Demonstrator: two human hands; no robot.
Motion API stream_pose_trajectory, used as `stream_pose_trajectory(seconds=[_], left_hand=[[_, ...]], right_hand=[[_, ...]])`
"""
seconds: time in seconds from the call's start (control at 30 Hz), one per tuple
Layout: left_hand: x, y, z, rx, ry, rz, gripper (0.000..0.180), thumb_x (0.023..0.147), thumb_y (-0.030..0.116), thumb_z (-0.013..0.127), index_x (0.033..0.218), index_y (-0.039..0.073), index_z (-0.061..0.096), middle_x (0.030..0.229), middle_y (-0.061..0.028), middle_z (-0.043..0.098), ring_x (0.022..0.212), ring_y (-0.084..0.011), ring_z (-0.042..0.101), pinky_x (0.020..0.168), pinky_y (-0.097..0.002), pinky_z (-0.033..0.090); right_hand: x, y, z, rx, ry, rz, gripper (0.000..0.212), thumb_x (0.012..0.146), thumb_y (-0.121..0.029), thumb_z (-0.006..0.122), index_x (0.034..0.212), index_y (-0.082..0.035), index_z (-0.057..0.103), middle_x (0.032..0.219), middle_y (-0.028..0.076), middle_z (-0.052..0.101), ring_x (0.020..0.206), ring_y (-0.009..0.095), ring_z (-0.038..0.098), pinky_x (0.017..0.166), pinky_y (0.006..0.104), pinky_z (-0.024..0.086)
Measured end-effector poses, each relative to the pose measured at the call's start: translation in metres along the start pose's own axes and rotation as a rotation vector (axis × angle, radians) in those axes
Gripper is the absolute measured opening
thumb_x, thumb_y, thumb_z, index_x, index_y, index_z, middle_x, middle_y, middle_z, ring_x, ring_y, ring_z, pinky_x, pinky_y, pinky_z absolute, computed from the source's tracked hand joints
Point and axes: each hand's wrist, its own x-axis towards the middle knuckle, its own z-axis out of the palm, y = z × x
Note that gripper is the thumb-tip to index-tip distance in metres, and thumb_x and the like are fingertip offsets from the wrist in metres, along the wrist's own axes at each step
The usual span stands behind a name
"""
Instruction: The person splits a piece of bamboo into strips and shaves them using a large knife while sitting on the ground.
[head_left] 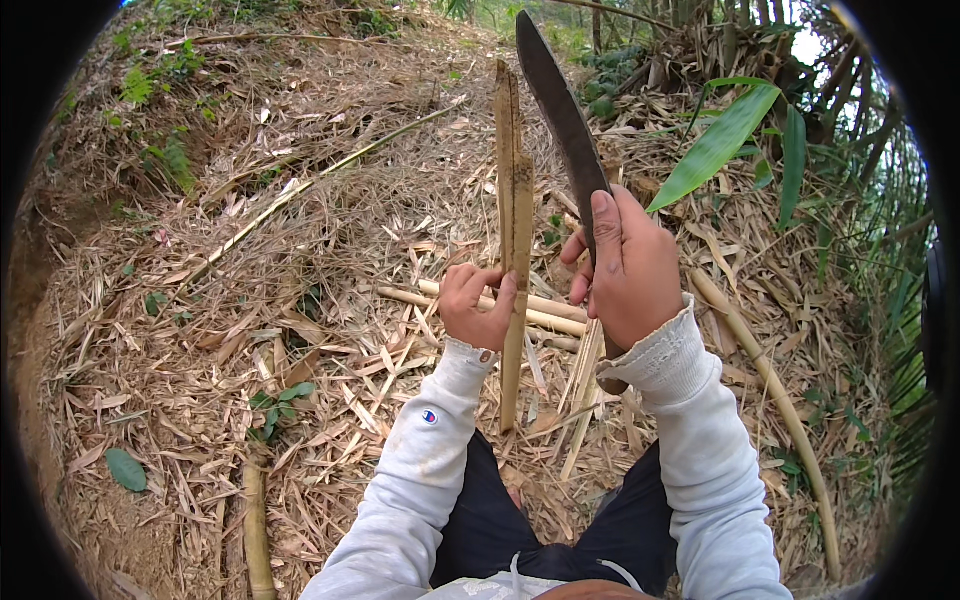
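Note:
My left hand [478, 308] is closed round a split bamboo piece [516, 220], which stands nearly upright in front of me. A dark lengthwise crack runs down its upper part, and its top end is jagged. In my right hand [630, 265] is a machete [562, 105] with a long, dark, curved blade pointing up and away. My thumb lies along the blade's lower part; the handle is mostly hidden by my hand and cuff. Blade and bamboo are apart, side by side. Behind my hands, several cut bamboo sticks [550, 318] lie on the ground.
Dry leaves and bamboo sheaths [330, 350] cover the sloping ground. A long bamboo pole [775, 385] curves along the right, and a short thick one [257, 530] lies at lower left. A thin green stalk [300, 192] crosses the left. A broad green leaf [722, 145] hangs near my right hand.

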Motion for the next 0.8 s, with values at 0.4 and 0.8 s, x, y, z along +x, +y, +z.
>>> stream_pose_trajectory(seconds=[0.4, 0.8], left_hand=[[-0.003, -0.001, -0.003, -0.009, -0.002, 0.052, 0.013, 0.077, 0.011, 0.074, 0.077, 0.001, 0.067, 0.07, -0.007, 0.059, 0.071, -0.0227, 0.055, 0.064, -0.0343, 0.043], [-0.003, 0.003, -0.006, -0.053, -0.067, 0.088, 0.011, 0.078, 0.01, 0.073, 0.079, 0.0, 0.068, 0.072, -0.0086, 0.06, 0.072, -0.0231, 0.056, 0.066, -0.0335, 0.045]], right_hand=[[0.007, -0.015, -0.003, -0.031, -0.036, 0.032, 0.032, 0.104, -0.028, 0.037, 0.101, 0.0, 0.052, 0.064, 0.005, 0.059, 0.04, 0.009, 0.053, 0.034, 0.0221, 0.038], [0.018, -0.01, -0.012, -0.333, -0.03, -0.11, 0.03, 0.103, -0.026, 0.038, 0.092, -0.001, 0.05, 0.059, 0.005, 0.056, 0.038, 0.01, 0.051, 0.034, 0.0247, 0.038]])
